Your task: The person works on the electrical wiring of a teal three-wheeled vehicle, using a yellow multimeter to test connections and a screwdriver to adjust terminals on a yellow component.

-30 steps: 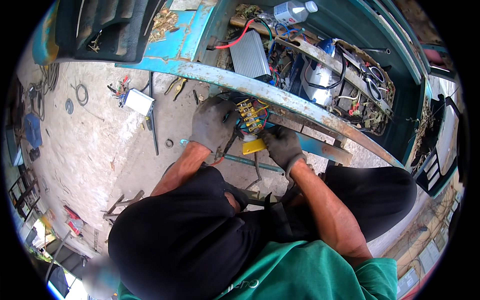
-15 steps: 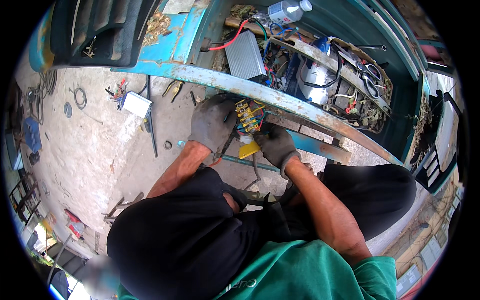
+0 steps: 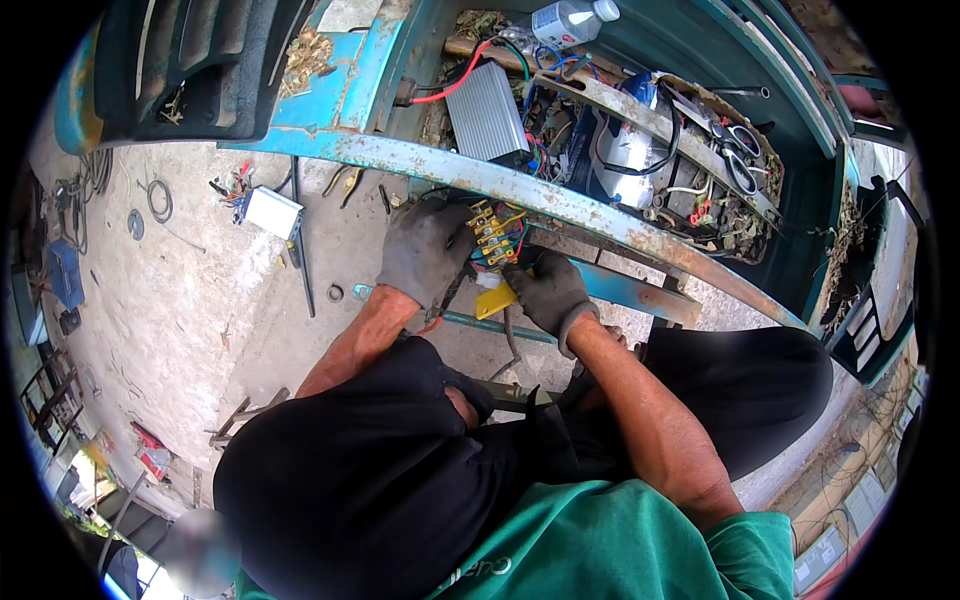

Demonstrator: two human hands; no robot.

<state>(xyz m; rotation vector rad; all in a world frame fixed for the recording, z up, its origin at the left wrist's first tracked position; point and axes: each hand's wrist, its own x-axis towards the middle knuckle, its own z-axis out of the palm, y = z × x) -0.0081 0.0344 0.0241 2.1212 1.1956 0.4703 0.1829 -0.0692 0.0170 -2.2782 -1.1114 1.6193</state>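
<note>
- The terminal block (image 3: 492, 236), with its rows of yellowish contacts, lies between the two gloved hands, below the rusty blue beam (image 3: 440, 160).
- Its long axis runs away from the person, the near end slanting slightly to the right.
- The left hand (image 3: 422, 250) is right against the block's left side; its fingers are bent, but their tips are hidden, so whether they are clamped on it cannot be told.
- The right hand (image 3: 550, 290) comes in from the lower right, its fingertips at the block's near end, so the block lies ahead and to the left of them.
- The right fingers are together, pinched on one corner of a yellow plate (image 3: 495, 301), which slants down to the left, just below the block.
- Coloured wires (image 3: 520, 230) bunch along the block's right side.
- Past the beam sits a finned silver box (image 3: 488, 112); pliers (image 3: 351, 186) lie on the floor to the left.
</note>
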